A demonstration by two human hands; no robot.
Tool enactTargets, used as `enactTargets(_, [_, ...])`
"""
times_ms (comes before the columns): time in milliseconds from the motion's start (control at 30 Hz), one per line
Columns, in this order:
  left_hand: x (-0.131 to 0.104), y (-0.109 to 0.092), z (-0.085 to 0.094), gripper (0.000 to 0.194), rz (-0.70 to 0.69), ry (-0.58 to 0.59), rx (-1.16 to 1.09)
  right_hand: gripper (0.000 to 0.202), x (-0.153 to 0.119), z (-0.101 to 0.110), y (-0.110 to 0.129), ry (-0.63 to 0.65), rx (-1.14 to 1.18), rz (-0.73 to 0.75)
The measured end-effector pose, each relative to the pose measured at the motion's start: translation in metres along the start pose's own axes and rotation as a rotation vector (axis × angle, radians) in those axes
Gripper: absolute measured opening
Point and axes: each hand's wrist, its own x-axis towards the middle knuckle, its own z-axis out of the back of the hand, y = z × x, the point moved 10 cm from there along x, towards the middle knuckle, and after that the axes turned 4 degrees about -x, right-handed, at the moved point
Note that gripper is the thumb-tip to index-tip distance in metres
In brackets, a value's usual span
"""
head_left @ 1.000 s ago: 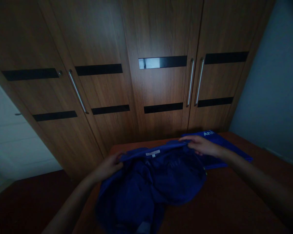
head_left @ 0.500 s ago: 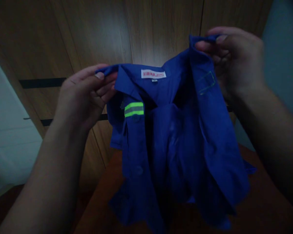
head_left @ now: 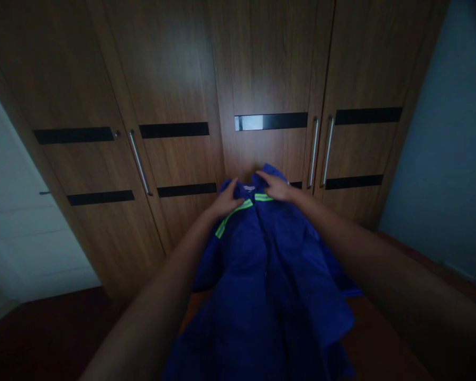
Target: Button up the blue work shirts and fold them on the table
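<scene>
A blue jacket (head_left: pixel 241 286) with yellow-green reflective strips spreads from the middle of the head view down to its bottom edge, its collar pointing away from me. My left hand (head_left: pixel 227 201) grips the jacket near the left side of the collar. On the collar's other side, my right hand (head_left: pixel 273 186) pinches the fabric. A small pale label shows between the two hands. Both arms reach far forward. The lower part of the jacket is dark and its folds are hard to make out.
Behind the jacket stands a wooden wardrobe (head_left: pixel 174 69) with dark strips and metal handles. A reddish-brown surface (head_left: pixel 368 328) lies under the jacket. There is a white door (head_left: pixel 31 227) at the left and a bluish wall (head_left: pixel 432 159) at the right.
Both hands have moved forward, away from me, and closer together, carrying the collar with them. The jacket, held up near the camera before, now stretches out with its front panels closer together.
</scene>
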Motion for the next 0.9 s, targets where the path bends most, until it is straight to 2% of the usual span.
enactTargets(67, [-0.026, 0.034, -0.03, 0.07, 0.036, 0.06, 0.056, 0.034, -0.036, -0.036, -0.004, 0.091, 0.019, 0.007])
enactTargets(133, [-0.057, 0.055, -0.053, 0.059, 0.062, 0.105, 0.086, 0.034, -0.073, -0.064, -0.011, 0.172, 0.037, 0.011])
enactTargets(200, [-0.091, 0.067, -0.068, 0.053, 0.078, 0.147, 0.109, 0.033, -0.11, -0.085, -0.021, 0.246, 0.053, 0.012])
enactTargets(300, [-0.146, 0.076, -0.08, 0.045, 0.096, 0.218, 0.137, 0.032, -0.166, -0.105, -0.037, 0.336, 0.069, 0.003])
enactTargets(400, [-0.204, 0.089, -0.076, 0.045, 0.165, 0.225, 0.271, 0.045, -0.223, -0.104, -0.055, 0.345, 0.062, -0.074])
enactTargets(467, [-0.242, 0.099, -0.068, 0.045, 0.22, 0.203, 0.34, 0.044, -0.26, -0.084, -0.066, 0.247, 0.04, -0.157])
enactTargets(533, [-0.278, 0.113, -0.053, 0.05, 0.335, 0.133, 0.404, 0.041, -0.299, -0.058, -0.08, 0.138, -0.012, -0.28])
enactTargets(600, [-0.312, 0.127, -0.035, 0.057, 0.485, 0.045, 0.443, 0.04, -0.345, -0.032, -0.101, 0.05, -0.08, -0.469])
enactTargets(633, [-0.327, 0.132, -0.028, 0.059, 0.55, 0.016, 0.448, 0.039, -0.37, -0.026, -0.112, 0.069, -0.106, -0.587])
enactTargets(700, [-0.351, 0.136, -0.017, 0.059, 0.634, -0.002, 0.427, 0.032, -0.415, -0.029, -0.127, 0.195, -0.137, -0.766])
enactTargets(767, [-0.364, 0.133, -0.012, 0.055, 0.672, 0.023, 0.383, 0.031, -0.442, -0.04, -0.126, 0.324, -0.129, -0.82])
enactTargets(833, [-0.369, 0.129, -0.012, 0.052, 0.7, 0.051, 0.33, 0.032, -0.449, -0.051, -0.113, 0.379, -0.094, -0.817])
enactTargets(900, [-0.368, 0.122, -0.013, 0.049, 0.716, 0.044, 0.269, 0.038, -0.44, -0.06, -0.092, 0.357, -0.057, -0.773])
